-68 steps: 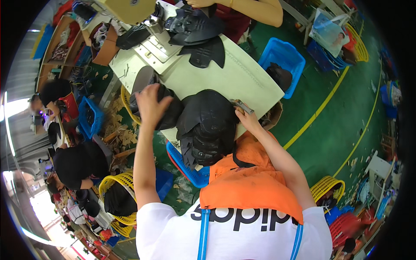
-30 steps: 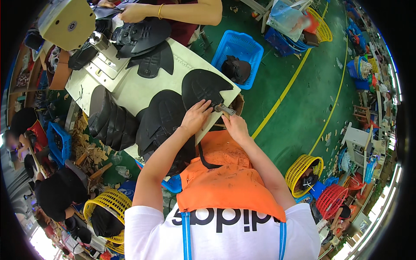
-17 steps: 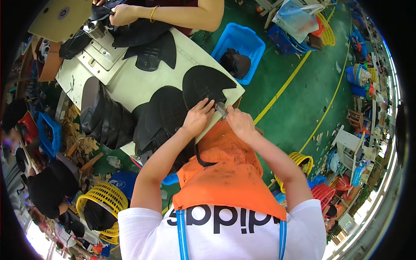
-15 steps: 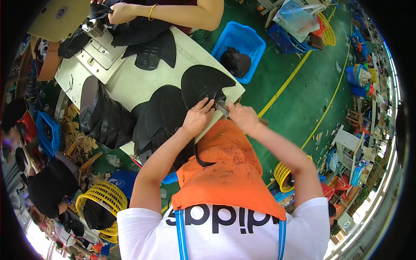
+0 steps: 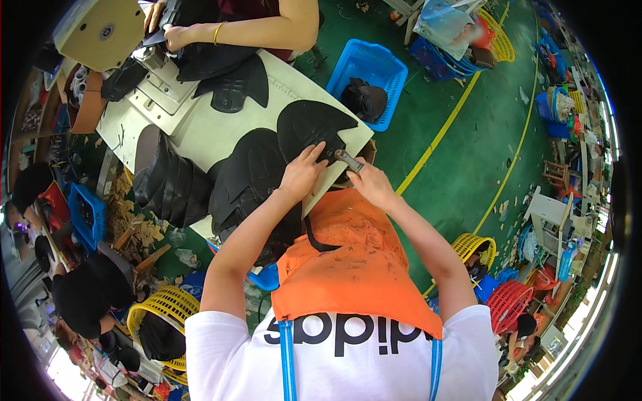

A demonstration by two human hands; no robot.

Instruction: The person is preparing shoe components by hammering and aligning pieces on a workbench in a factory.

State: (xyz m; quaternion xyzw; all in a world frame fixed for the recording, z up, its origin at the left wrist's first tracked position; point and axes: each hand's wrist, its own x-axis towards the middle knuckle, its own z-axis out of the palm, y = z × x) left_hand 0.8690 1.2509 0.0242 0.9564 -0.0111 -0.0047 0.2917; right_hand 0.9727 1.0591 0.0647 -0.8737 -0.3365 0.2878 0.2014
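Note:
A black shoe upper (image 5: pixel 311 123) lies flat on the white table (image 5: pixel 200 144) at its near right corner. My left hand (image 5: pixel 304 168) rests on its lower edge, fingers stretched out and pressing it down. My right hand (image 5: pixel 370 184) is closed round a hammer, whose metal head (image 5: pixel 348 161) is just right of the left fingertips, near the table edge. Most of the handle is hidden in my fist. Left of my left hand is an overlapping pile of black uppers (image 5: pixel 251 167). A further stack of dark uppers (image 5: pixel 170 184) stands at the table's left edge.
Across the table, another person's hand (image 5: pixel 179 37) handles black pieces at a sewing machine (image 5: pixel 157 83). A blue basket (image 5: pixel 394 80) stands beyond the right corner. Yellow baskets (image 5: pixel 164 301) sit at lower left. An orange apron (image 5: pixel 354 260) covers my lap.
The hammer head has tilted and lifted a little, and my right forearm has swung inward. My left hand stays on the upper. The whole view has shifted slightly.

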